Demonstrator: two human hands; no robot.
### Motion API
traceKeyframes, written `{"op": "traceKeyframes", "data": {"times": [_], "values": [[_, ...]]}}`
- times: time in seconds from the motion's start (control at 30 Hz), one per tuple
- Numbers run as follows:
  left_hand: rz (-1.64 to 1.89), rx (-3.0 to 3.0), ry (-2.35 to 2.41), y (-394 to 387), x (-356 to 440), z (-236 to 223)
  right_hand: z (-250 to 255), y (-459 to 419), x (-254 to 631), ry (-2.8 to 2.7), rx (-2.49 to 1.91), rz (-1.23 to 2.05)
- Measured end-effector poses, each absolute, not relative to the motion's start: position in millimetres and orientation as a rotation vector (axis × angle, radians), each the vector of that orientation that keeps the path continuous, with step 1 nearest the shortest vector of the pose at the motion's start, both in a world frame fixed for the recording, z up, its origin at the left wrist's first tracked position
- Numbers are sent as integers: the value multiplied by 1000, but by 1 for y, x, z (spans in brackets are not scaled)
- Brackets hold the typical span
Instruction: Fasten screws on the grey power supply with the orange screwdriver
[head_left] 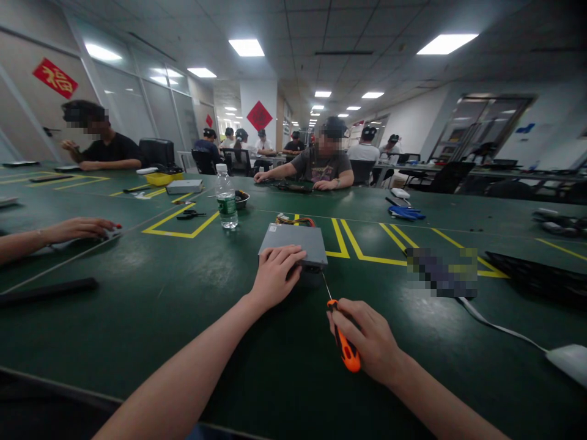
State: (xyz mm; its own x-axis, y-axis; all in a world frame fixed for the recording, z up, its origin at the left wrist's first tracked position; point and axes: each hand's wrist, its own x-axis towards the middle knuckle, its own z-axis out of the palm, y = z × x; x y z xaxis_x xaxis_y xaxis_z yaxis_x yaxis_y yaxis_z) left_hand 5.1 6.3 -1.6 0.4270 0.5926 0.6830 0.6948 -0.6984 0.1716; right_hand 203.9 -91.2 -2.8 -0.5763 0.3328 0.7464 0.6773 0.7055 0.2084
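A grey metal computer power supply [312, 241] lies in front of me, with a bundle of coloured cables [298, 221] at its far side. Across its top and near edge rests my left hand [277, 275], fingers stretched out flat and the thumb by the front face. My right hand [362, 333] is closed around a screwdriver [347, 348] with an orange and black handle. Its thin shaft points up and left to the box's near right corner. Whether the tip touches the box I cannot tell.
A water bottle [226, 201] stands beyond the box, before a small bowl [241, 198]. Blue-handled pliers [406, 212] and a black mesh panel [541, 278] lie right. Another person's hand [87, 228] is at left, near a black bar [48, 292]. A person [321, 162] sits opposite.
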Motion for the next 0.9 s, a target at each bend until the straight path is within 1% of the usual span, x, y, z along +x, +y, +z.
{"op": "traceKeyframes", "data": {"times": [0.2, 0.37, 0.6, 0.8, 0.9], "values": [[-1122, -2539, -1152, 6, 5, -1, -5, -96, 205, -2186, -730, -538], [-1127, -2536, -1151, 6, 5, -1, 1, -106, 198, -2193, -801, -482], [-1126, -2534, -1154, 7, 5, -2, 15, -120, 189, -2120, -884, -785], [-1125, -2527, -1148, 7, 5, -1, 5, -132, 186, -2076, -1223, -839], [-1127, -2529, -1148, 7, 5, -1, 5, -133, 179, -2007, -1282, -870]]}}
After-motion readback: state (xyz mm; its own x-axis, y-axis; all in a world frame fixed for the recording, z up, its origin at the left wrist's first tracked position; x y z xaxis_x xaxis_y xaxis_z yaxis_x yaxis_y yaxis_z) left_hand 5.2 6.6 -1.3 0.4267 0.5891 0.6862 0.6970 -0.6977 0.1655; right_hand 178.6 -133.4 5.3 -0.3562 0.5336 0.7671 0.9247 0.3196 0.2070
